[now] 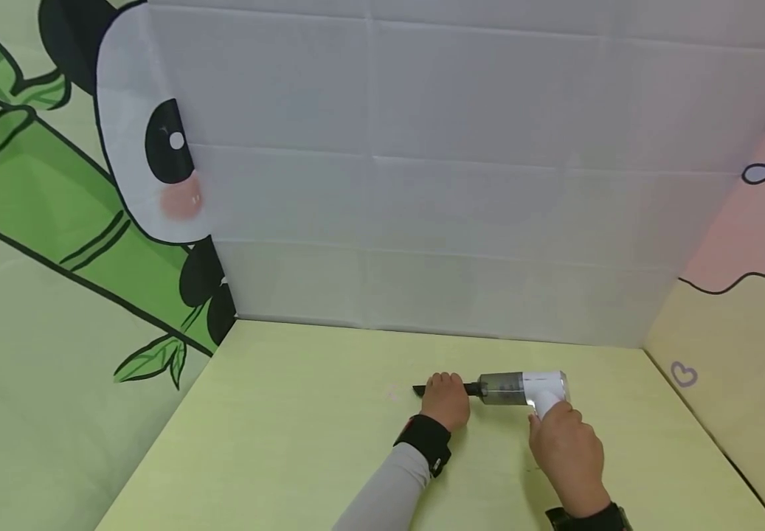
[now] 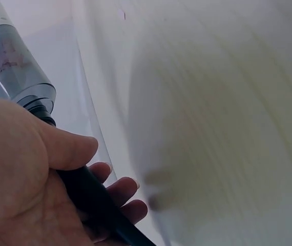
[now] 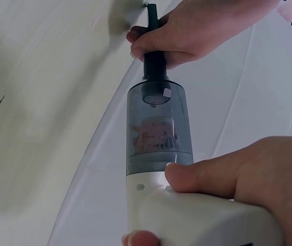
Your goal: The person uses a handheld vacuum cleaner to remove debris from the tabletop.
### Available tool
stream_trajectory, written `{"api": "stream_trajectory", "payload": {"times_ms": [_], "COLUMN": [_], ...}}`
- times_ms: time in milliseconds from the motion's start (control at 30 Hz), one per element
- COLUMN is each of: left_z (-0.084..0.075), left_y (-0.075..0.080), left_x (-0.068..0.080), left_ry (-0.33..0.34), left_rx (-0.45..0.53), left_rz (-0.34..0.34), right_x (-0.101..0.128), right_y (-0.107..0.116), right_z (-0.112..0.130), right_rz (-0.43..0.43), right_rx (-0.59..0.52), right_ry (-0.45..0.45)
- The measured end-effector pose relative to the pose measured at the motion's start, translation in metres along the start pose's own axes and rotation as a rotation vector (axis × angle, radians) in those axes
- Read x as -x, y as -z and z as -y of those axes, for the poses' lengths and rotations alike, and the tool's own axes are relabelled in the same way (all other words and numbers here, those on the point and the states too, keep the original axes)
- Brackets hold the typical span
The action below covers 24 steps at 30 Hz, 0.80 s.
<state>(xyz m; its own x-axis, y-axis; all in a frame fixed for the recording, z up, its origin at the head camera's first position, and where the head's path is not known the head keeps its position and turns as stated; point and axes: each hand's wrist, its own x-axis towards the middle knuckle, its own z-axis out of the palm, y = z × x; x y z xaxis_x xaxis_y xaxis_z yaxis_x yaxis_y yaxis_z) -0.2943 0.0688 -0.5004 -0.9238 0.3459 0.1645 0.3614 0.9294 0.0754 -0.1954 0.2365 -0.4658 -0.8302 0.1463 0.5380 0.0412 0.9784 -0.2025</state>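
A handheld vacuum cleaner (image 1: 503, 389) with a white body and a smoky clear dust cup (image 3: 159, 125) is held sideways over the yellow table. Pinkish scraps show inside the cup. My right hand (image 1: 568, 453) grips the white handle (image 1: 545, 402), its thumb lying by a small button on the body in the right wrist view. My left hand (image 1: 446, 402) curls round the black nozzle (image 2: 92, 197), whose slanted tip sticks out to the left past the fingers.
The yellow table (image 1: 289, 413) spreads under both hands, with a faint pinkish patch (image 1: 392, 391) left of the nozzle tip. A pale grey wall sheet (image 1: 422, 184) stands behind. Printed side panels rise at left, with a panda (image 1: 150, 147), and at right.
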Motion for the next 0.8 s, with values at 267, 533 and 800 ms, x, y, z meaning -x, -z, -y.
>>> {"api": "stream_trajectory", "payload": {"times_ms": [267, 533, 800], "left_z": [0.007, 0.013, 0.02], "left_y": [-0.002, 0.001, 0.004], "left_x": [0.0, 0.01, 0.015], "left_ry": [0.02, 0.053, 0.059], "left_rx": [0.007, 0.042, 0.056], "left_rz": [0.015, -0.005, -0.031], "right_x": [-0.003, 0.0, 0.001], "right_y": [0.002, 0.001, 0.0], "right_z": [0.005, 0.013, 0.021], "right_rz": [0.069, 0.061, 0.072], "right_rx": [-0.02, -0.015, -0.026], "right_ry": [-0.015, 0.016, -0.005]}}
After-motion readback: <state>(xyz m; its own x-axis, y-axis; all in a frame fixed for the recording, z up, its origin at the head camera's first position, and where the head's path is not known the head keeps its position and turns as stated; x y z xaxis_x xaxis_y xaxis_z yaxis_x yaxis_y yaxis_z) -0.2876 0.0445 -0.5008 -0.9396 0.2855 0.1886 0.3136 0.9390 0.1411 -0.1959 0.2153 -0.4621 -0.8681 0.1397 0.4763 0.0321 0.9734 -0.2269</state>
